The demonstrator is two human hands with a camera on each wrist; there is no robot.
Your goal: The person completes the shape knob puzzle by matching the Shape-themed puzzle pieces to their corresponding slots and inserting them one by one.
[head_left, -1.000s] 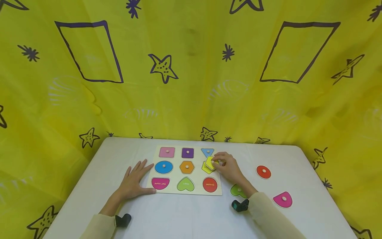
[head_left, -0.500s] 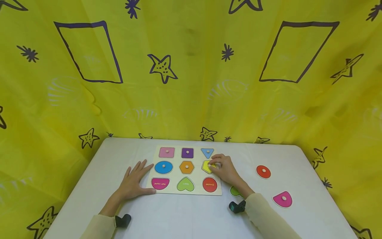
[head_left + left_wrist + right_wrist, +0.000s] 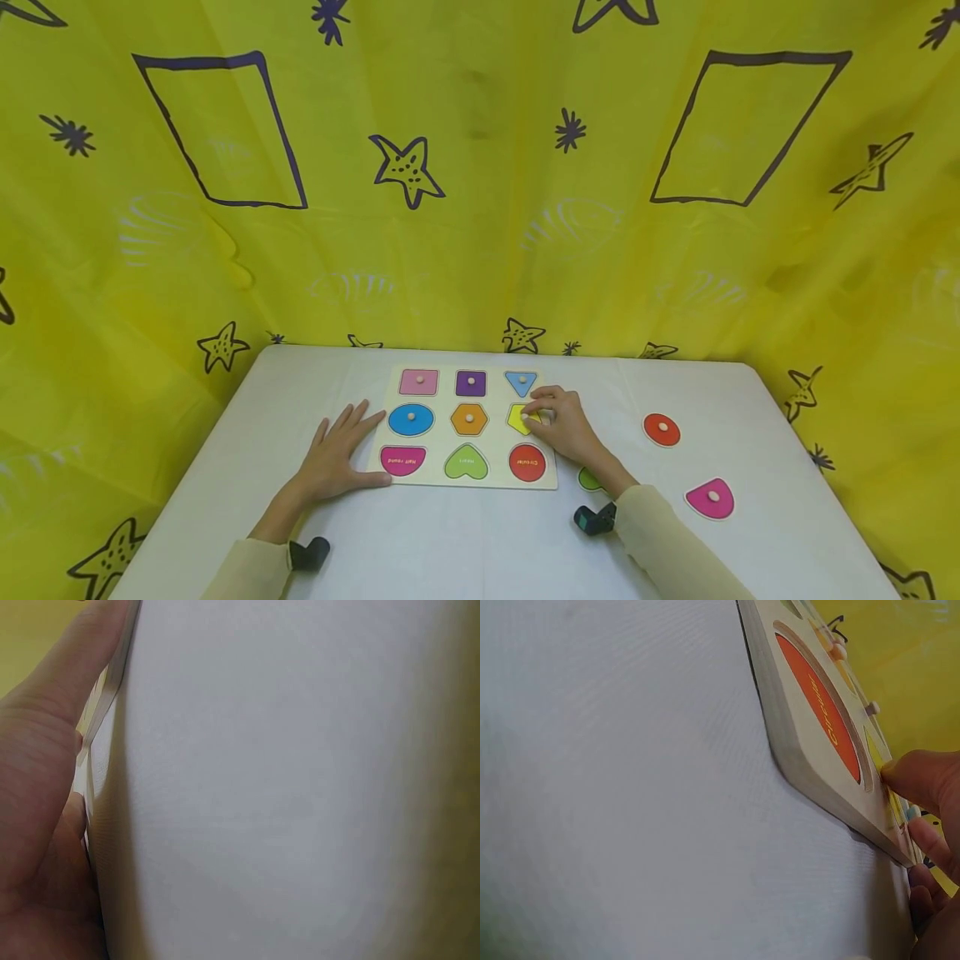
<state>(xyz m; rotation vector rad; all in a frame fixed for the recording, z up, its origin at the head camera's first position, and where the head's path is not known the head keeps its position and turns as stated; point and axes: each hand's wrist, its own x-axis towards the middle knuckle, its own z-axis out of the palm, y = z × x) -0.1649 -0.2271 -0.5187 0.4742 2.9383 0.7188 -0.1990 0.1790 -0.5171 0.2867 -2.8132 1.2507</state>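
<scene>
Your flat yellow pentagonal piece [image 3: 516,423] has come down, since one second ago, from a raised overlap into line on the right side of the cream wooden board [image 3: 435,477], lower centre of the frame; full seating cannot be confirmed. Your right hand [image 3: 564,425] pinches it by its pale knob [image 3: 525,417]. Your left hand [image 3: 339,457], lower left of centre, lies with fingers spread, touching the board's left edge. Lower right, on the white table [image 3: 480,542], lie a red round piece [image 3: 656,434], a magenta half-round piece [image 3: 705,505] and a green heart piece [image 3: 589,482], the last partly hidden.
</scene>
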